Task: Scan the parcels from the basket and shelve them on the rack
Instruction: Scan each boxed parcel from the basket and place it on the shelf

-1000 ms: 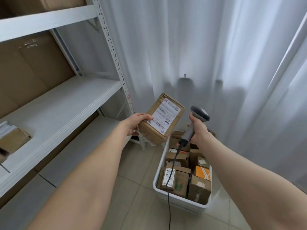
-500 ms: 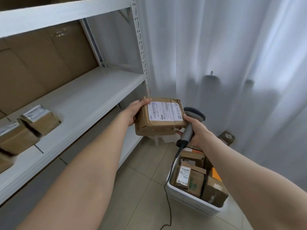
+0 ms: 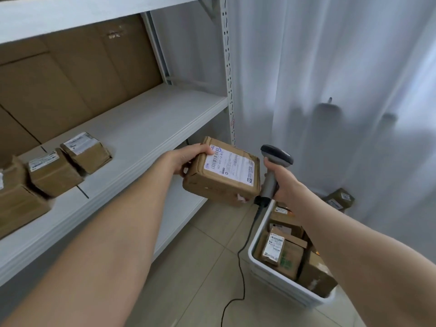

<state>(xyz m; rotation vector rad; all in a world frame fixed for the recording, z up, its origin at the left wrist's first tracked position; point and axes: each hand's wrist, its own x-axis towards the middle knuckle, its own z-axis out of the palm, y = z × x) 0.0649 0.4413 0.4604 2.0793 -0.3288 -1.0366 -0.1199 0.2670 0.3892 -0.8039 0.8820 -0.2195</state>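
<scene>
At frame centre the left hand [image 3: 188, 159] grips one parcel [image 3: 224, 175] by its left edge, label up; the right hand [image 3: 283, 182] wraps the handle of the corded scanner [image 3: 276, 156] just beside it. Judged step: scan-to-shelving handover; next, carry the parcel left onto the rack shelf [image 3: 146, 128] beside the shelved parcels [image 3: 86, 151]; the basket [image 3: 283, 282], lower right, holds more.
</scene>
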